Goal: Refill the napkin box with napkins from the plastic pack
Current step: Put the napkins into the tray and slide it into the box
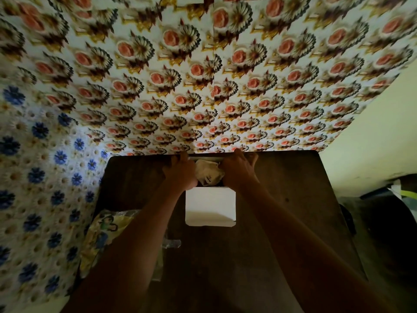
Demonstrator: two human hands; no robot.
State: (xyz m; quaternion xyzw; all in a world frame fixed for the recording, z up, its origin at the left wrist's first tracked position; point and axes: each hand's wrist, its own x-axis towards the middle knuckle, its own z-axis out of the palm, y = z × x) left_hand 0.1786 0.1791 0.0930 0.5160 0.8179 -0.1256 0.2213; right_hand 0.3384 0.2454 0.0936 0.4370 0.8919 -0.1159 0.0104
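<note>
Grip: my left hand point(180, 171) and right hand point(239, 170) clasp the ends of the dark napkin box point(206, 159), upper centre.
Contents: crumpled white napkins point(208, 172) showing between them.
Advice: I hold it square, steady.
Supply: printed plastic pack point(106, 233), lower left.
Nearby: white square lid point(210, 206).

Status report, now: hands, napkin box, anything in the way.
Left hand and right hand gripping the napkin box at the table's far edge. Crumpled napkins between them. White sheet just nearer. Plastic pack left, untouched.
</note>
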